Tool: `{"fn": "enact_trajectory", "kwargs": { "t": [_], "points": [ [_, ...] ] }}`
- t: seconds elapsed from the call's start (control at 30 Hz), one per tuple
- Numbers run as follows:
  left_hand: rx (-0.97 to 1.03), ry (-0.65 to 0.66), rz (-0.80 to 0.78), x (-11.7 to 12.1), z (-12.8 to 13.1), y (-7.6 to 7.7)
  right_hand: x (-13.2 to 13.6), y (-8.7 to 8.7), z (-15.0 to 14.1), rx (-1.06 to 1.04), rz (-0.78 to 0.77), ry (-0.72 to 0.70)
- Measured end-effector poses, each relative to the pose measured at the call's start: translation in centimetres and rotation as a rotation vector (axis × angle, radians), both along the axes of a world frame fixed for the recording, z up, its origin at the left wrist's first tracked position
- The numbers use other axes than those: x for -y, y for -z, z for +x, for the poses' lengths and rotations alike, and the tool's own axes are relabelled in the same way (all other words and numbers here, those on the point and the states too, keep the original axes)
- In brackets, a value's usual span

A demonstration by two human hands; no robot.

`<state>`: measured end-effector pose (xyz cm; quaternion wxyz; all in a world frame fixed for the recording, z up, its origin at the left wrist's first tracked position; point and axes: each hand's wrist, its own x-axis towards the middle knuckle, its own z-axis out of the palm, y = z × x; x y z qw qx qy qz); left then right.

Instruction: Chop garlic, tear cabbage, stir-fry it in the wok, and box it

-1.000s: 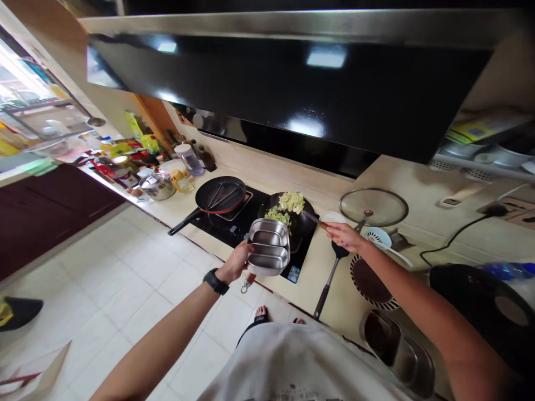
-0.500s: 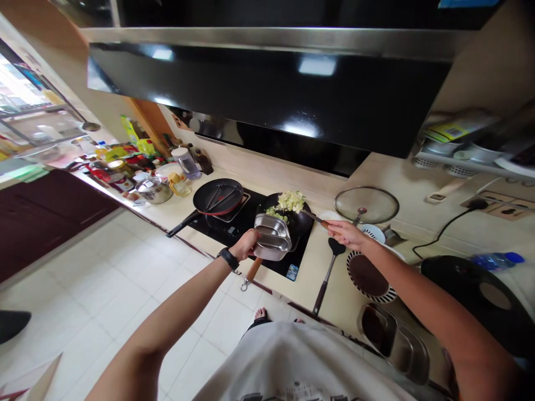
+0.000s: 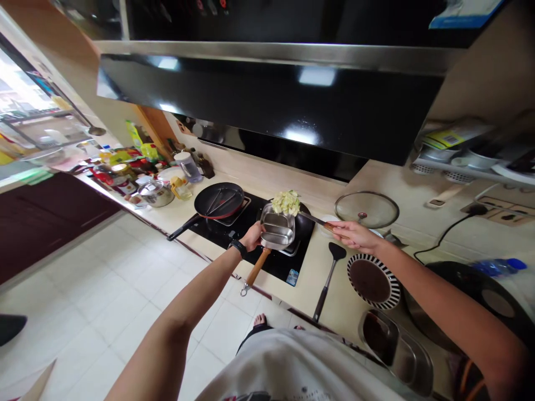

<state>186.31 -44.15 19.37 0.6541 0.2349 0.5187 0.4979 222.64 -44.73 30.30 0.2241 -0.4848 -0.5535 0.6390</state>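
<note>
My left hand (image 3: 253,237) is closed on the left side of a divided stainless-steel food container (image 3: 278,236), which is tilted above the wok (image 3: 308,227). The wok's wooden handle (image 3: 256,270) sticks out below it toward me. In my right hand (image 3: 355,234) is the wooden handle of a spatula (image 3: 313,218). Its metal blade is hidden under a heap of chopped pale-green vegetable (image 3: 286,202), which sits over the container's far compartment. Bare metal shows in the container's near compartment.
A black frying pan (image 3: 219,199) with chopsticks across it rests on the left burner. Right of the stove lie a black turner (image 3: 330,278), a striped-rim plate (image 3: 373,281) and another metal container (image 3: 395,351). A glass lid (image 3: 366,209) leans against the wall. Jars and pots crowd the left counter.
The container has moved away from me and tipped, coming under the vegetable heap. The spatula has shifted slightly left. Greens seen in the wok earlier are now covered.
</note>
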Motion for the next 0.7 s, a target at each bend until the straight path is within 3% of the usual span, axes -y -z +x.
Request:
{"fn": "enact_trajectory", "kwargs": {
  "t": [0.13, 0.27, 0.37, 0.53, 0.7],
  "points": [
    [-0.043, 0.012, 0.109, -0.2, 0.9, -0.2, 1.0, 0.0, -0.6, 0.183, 0.136, -0.104],
    [-0.023, 0.016, 0.181, 0.3, 1.5, 0.5, 1.5, -0.3, -0.9, 0.508, 0.519, -0.281],
    [0.024, -0.021, 0.183, 0.9, 2.0, 1.4, 2.0, -1.8, -0.8, 0.704, 0.744, -0.373],
    [0.047, -0.092, 0.256, 2.2, 2.6, 1.9, 3.5, -4.2, -0.8, 0.944, 1.011, -0.459],
    [0.11, -0.102, 0.28, 3.7, 3.6, 1.1, 6.0, -4.1, -1.1, 1.365, 1.213, -0.492]
  ]
}}
